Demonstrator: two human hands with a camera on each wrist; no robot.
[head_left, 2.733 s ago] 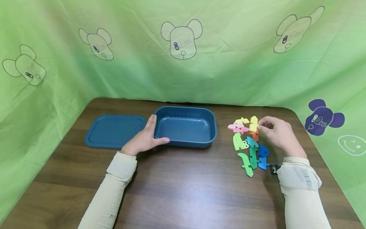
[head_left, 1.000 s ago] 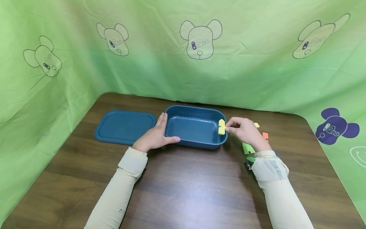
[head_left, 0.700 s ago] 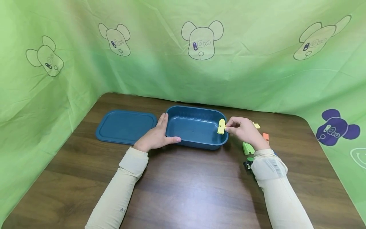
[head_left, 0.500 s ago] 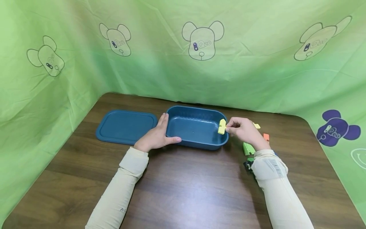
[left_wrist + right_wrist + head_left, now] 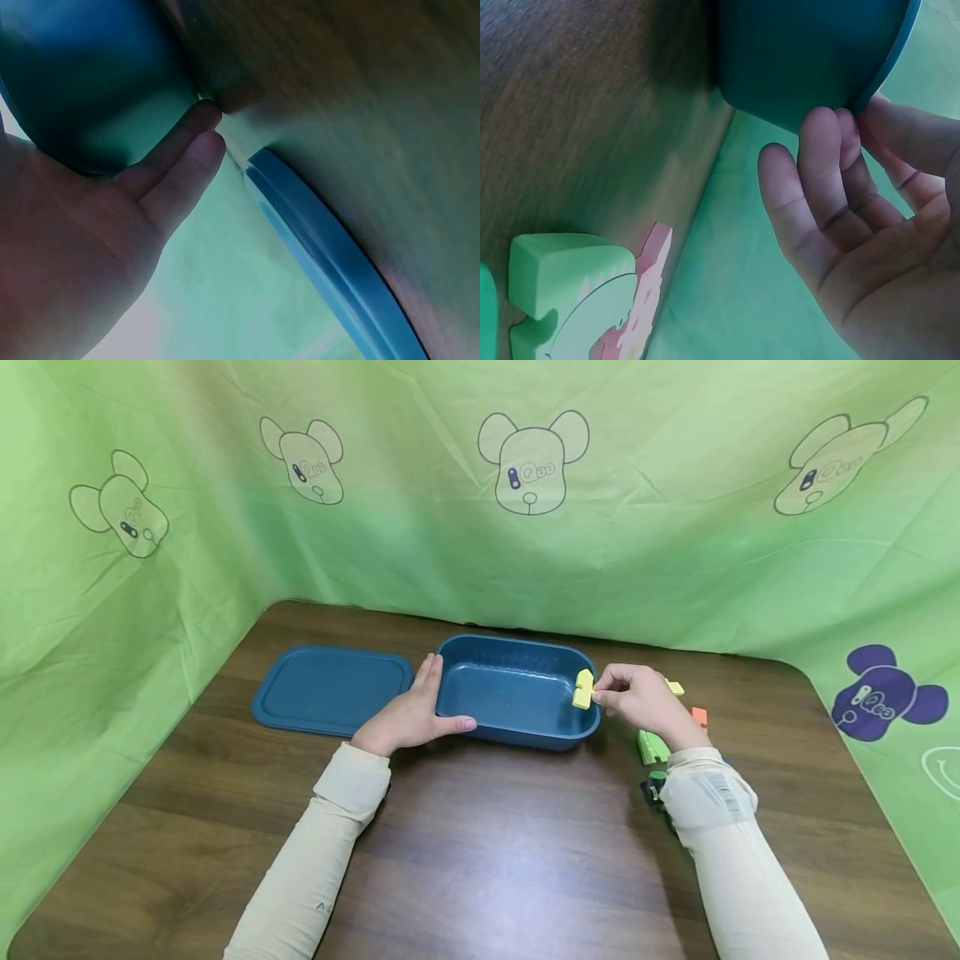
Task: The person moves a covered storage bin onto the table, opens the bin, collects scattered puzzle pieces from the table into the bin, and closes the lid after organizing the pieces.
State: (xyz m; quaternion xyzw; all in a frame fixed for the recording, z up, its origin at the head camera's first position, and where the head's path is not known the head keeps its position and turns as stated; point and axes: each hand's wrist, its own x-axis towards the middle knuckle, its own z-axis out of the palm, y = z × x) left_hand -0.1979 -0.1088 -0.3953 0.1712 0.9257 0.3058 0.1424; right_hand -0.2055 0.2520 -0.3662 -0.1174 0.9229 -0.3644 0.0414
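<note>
Item: blue tub (image 5: 517, 693), open, near the counter's (image 5: 480, 852) far edge, roughly mid-width. My left hand (image 5: 408, 720) lies against its left end, fingers straight along the outer wall, thumb along the near wall; I judge it placed so to steady the tub. From the left wrist view the fingers (image 5: 180, 161) lie flat, curled round nothing.

Item: yellow piece (image 5: 582, 688), pinched between thumb and fingertips of my right hand (image 5: 637, 700), held upright just over the tub's right rim, inside the opening and not touching the floor of the tub (the grip looks light, at the piece's right edge only). The right forearm runs in from the near-right corner, wrist raised off the counter.

Item: blue lid (image 5: 330, 687), flat on the counter, just left of the tub, beside my left hand.

Item: remaining pieces, toward the right edge behind my right hand: a green piece (image 5: 651, 747), an orange piece (image 5: 699, 717), a second yellow bit (image 5: 675, 688); the right wrist view adds a pink piece (image 5: 645, 300). Most are hidden by the sleeve.
</note>
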